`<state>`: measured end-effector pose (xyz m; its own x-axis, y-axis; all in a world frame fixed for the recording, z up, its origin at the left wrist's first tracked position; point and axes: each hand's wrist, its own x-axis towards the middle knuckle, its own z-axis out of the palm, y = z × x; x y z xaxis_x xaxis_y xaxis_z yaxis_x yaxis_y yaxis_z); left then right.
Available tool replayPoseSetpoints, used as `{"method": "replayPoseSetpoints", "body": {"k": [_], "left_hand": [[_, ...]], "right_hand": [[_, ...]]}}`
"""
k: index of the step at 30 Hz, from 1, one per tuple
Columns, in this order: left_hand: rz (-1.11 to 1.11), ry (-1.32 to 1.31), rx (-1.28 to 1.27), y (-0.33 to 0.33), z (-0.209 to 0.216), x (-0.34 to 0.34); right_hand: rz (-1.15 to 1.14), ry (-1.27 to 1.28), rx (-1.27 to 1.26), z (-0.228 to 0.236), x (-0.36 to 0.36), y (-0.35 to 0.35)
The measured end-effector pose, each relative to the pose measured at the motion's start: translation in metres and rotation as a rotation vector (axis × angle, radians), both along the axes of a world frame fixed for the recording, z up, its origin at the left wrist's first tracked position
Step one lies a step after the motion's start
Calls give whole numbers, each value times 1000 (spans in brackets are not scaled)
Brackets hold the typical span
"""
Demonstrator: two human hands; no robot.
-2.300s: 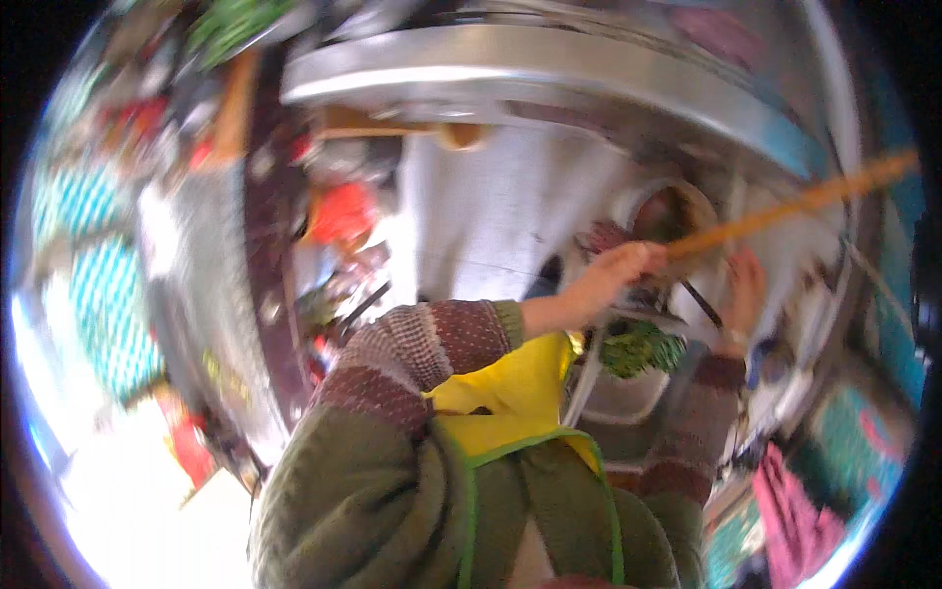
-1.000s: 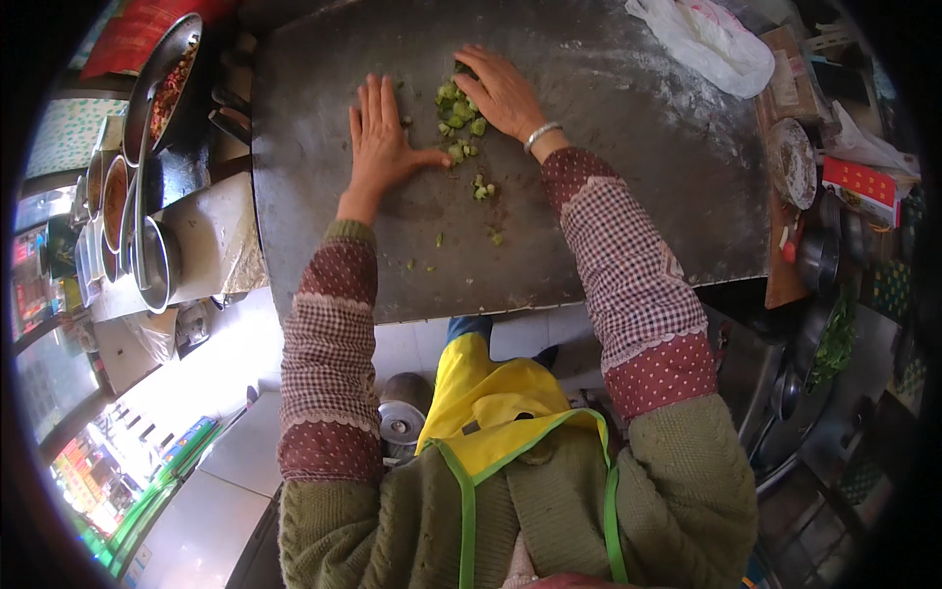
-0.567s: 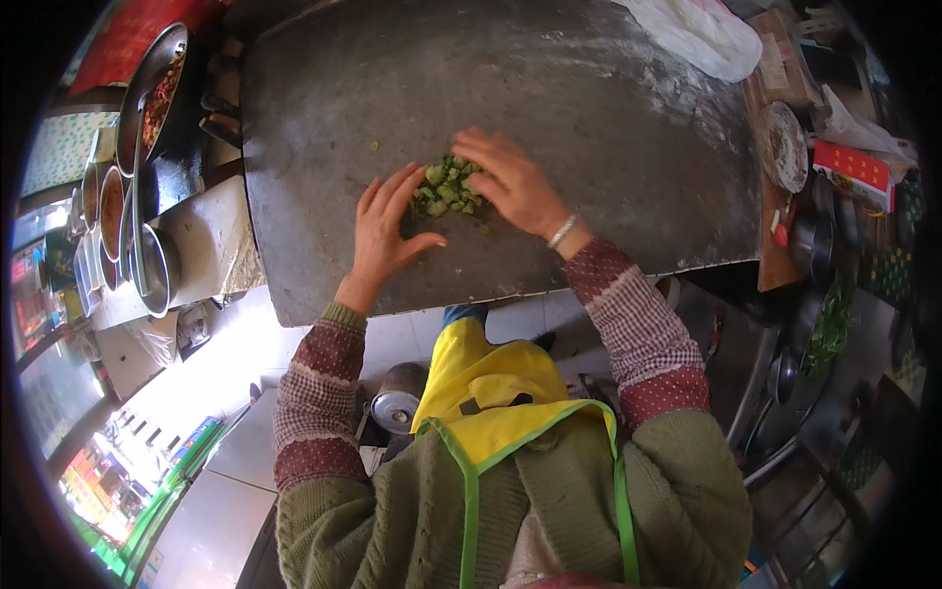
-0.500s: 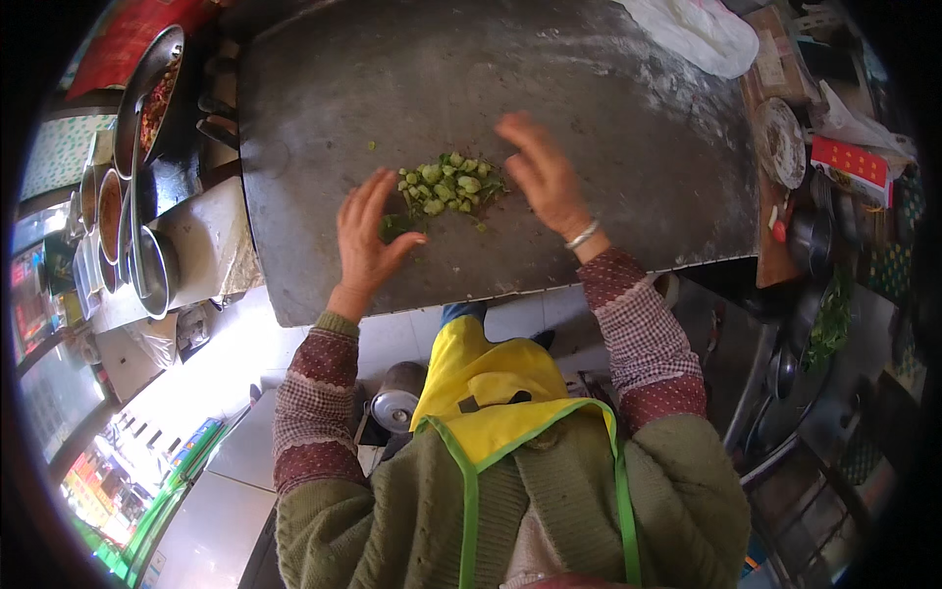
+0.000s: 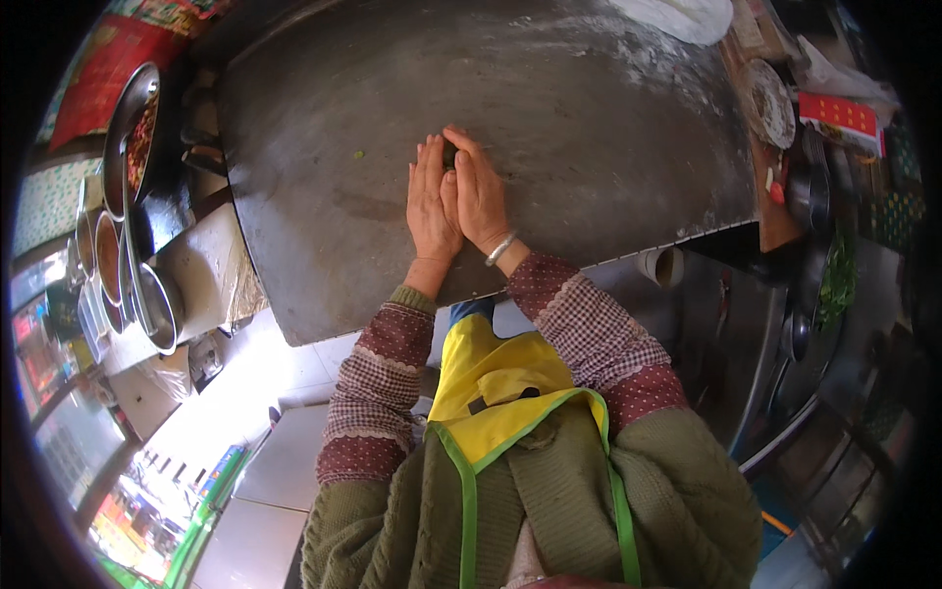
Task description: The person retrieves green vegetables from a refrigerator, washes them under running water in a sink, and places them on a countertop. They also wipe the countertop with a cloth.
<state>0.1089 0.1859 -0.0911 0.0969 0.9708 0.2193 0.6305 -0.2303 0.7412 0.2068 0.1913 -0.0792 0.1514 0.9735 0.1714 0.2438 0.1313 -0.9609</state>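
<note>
My left hand [image 5: 432, 206] and my right hand [image 5: 479, 201] are pressed together, side by side, low over the dark worktop [image 5: 324, 226]. Their long fingers point away from me and cup inward, with a small dark gap between the fingertips. The pile of chopped green vegetable pieces is hidden between and under the palms. One small green scrap [image 5: 358, 154] lies apart on the board to the left. A silver bangle [image 5: 500, 248] circles my right wrist.
White flour and a pale plastic bag [image 5: 677, 15] are at the far right. Along the left stand a pan [image 5: 116, 147] of reddish food and several metal bowls [image 5: 162, 309]. To the right are a round dish [image 5: 770, 103], a red box [image 5: 839, 120] and leafy greens [image 5: 839, 280].
My hands have moved inward from either side of the green pile and come together over it. The pile has gone out of sight. The whole view has shifted slightly.
</note>
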Motion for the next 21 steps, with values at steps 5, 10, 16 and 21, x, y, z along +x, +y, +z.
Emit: {"method": "replayPoseSetpoints", "body": {"k": [5, 10, 16, 21], "left_hand": [[192, -550, -68, 3, 7, 16], [222, -1466, -382, 3, 30, 11], [112, -1347, -463, -35, 65, 65], [-197, -1361, -644, -109, 97, 173]], "right_hand": [[75, 621, -165, 9, -16, 6], [22, 1117, -315, 14, -27, 4], [-114, 989, -114, 59, 30, -47], [-419, 815, 46, 104, 130, -140]]}}
